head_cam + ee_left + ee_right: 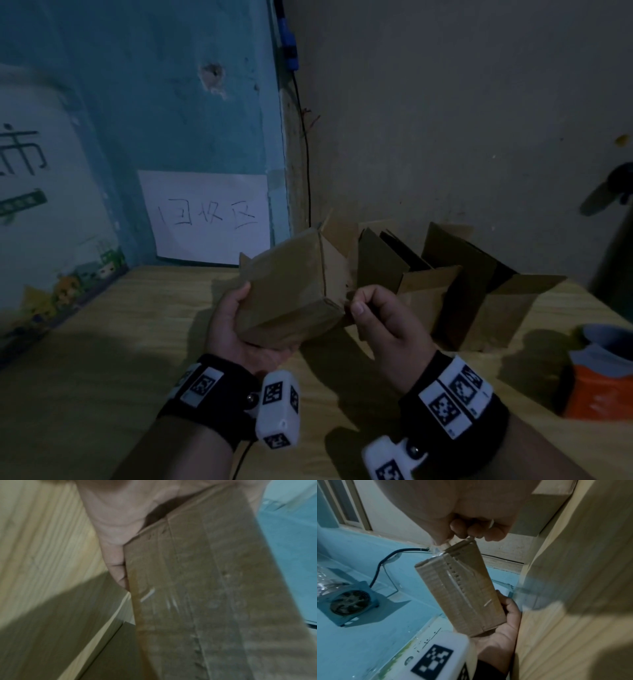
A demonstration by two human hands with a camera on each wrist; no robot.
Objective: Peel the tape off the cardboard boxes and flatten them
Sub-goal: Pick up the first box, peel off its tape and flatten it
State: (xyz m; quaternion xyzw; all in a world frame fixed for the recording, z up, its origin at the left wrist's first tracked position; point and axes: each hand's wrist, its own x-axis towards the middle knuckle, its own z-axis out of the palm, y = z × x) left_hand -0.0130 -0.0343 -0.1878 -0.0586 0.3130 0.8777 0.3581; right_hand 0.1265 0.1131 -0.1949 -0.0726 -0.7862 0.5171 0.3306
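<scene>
Peeling tape from a small box held over the desk

Our right hand [380,325] makes a tight grip, thumb and curled fingers pinching the clear tape [436,552] at the near corner of the small cardboard box [291,291], while our left hand [236,329] cups that closed box from below, thumb on its side and fingers wrapped underneath; the box hangs tilted above the wooden desk [102,342], with tape running along its seam. Just behind it stand open cardboard boxes [455,284] against the wall, an orange bag [599,380] sits at the right edge, and a handwritten paper sign [205,216] is stuck to the blue wall on the left
</scene>
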